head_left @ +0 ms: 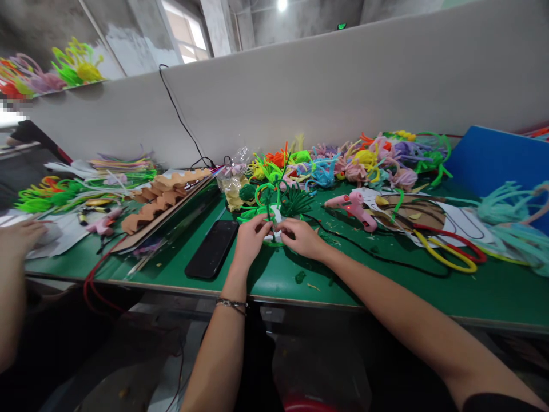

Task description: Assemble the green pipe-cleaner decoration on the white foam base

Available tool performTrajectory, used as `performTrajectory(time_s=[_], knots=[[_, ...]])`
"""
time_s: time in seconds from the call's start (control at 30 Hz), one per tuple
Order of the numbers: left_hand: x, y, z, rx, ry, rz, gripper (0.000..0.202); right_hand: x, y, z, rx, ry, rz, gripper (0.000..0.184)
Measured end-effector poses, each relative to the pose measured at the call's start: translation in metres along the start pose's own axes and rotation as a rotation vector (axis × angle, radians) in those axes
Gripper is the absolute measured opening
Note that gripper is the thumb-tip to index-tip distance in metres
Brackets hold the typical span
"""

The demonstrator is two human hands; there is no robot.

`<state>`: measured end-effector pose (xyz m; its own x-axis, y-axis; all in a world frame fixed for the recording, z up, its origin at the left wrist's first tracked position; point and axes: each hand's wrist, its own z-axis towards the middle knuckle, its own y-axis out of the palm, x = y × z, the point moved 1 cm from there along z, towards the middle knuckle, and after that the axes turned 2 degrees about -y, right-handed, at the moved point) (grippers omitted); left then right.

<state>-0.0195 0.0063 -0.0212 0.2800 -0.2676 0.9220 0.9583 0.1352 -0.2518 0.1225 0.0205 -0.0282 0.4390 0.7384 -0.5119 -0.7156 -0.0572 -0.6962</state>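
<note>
My left hand (pixel 252 236) pinches a dark green fuzzy pipe cleaner (pixel 269 201) that stands upright near the table's front edge. Close beside it, my right hand (pixel 302 237) has its thumb and fingers pressed together at the same piece; what lies between those fingertips is too small to make out. Around and behind my fingertips are bright green pipe-cleaner loops (pixel 261 194) and a dark green fringed tuft (pixel 297 200). A white piece (pixel 277 214) shows between the hands, partly covered by them.
A black phone (pixel 212 250) lies left of my hands. On the right are a pink glue gun (pixel 352 209) with a black cord, and red-and-yellow scissors (pixel 446 246). Colourful pipe-cleaner bundles (pixel 326 166) line the back. Brown cardboard (pixel 160 197) and a co-worker's hand (pixel 23 234) are at left.
</note>
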Motion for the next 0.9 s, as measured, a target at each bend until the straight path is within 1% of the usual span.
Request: performTrajectory(time_s=[0.2, 0.4, 0.53, 0.67, 0.77, 0.9], knots=[[0.0005, 0.0000, -0.0003, 0.013, 0.004, -0.024, 0.014, 0.0006, 0.0004, 0.0001, -0.015, 0.002, 0.003, 0.018], [0.0018, 0.0013, -0.0009, 0.018, 0.029, 0.002, 0.009, 0.0014, -0.0002, -0.0003, -0.028, 0.005, 0.002, 0.018], [0.0004, 0.0016, -0.0008, 0.021, 0.014, 0.034, 0.012, 0.0018, 0.0003, -0.0002, -0.028, 0.009, -0.007, 0.018], [-0.0003, 0.0016, -0.0007, 0.026, 0.000, 0.074, 0.020, 0.0021, 0.0009, 0.0001, -0.033, 0.008, -0.019, 0.018], [0.0006, 0.0011, -0.0007, 0.016, 0.016, 0.120, 0.024, 0.0018, 0.0007, 0.0005, -0.038, 0.004, -0.028, 0.017], [0.0024, 0.0008, -0.0007, 0.013, 0.060, 0.186, 0.022, 0.0012, 0.0002, 0.0007, -0.041, -0.003, -0.036, 0.016]])
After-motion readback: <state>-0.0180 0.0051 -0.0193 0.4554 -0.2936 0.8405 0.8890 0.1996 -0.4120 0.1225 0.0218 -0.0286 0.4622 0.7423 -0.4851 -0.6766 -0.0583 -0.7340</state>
